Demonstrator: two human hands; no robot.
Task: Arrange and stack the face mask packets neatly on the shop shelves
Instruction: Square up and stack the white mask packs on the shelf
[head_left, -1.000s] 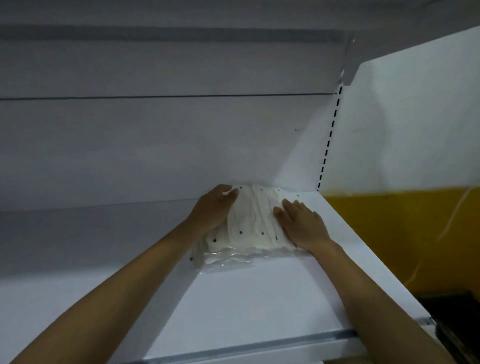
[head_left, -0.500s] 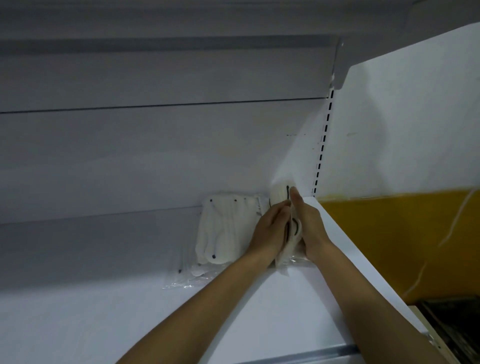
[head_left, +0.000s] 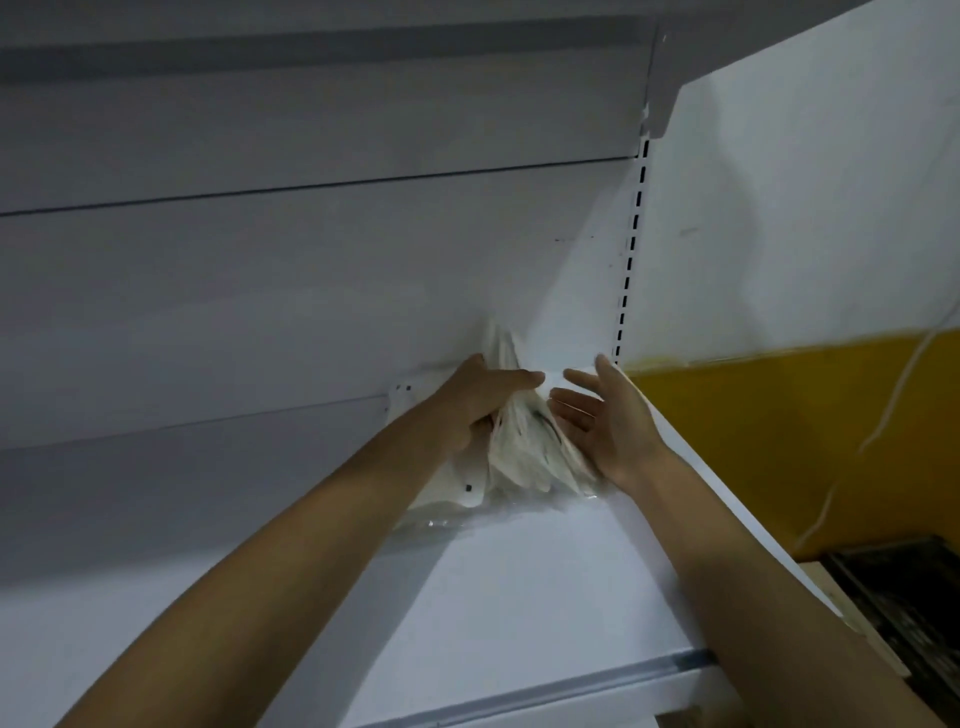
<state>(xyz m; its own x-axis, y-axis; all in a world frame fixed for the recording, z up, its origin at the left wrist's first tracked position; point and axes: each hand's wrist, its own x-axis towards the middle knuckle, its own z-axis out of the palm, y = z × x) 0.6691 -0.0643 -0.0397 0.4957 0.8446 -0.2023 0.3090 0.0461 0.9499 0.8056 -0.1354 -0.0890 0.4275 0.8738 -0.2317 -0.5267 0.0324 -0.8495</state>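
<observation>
A bundle of white face mask packets in clear plastic stands tilted on its edge at the back right corner of the white shelf. My left hand grips the bundle from the left, fingers over its top and thumb curled underneath. Just right of the bundle, my right hand has its palm turned toward the packets with the fingers straight and spread, touching the packets' lower right side. A flat packet with small black marks lies partly under my left wrist.
The shelf's grey back panel rises behind the packets. A slotted upright marks the right end. Beyond it is a white and yellow wall. A dark crate sits low at the right. A shelf above overhangs.
The packets went from lying flat under both hands to being stood up on edge. My right hand has now come off the bundle and spread its fingers, while my left hand took hold.
</observation>
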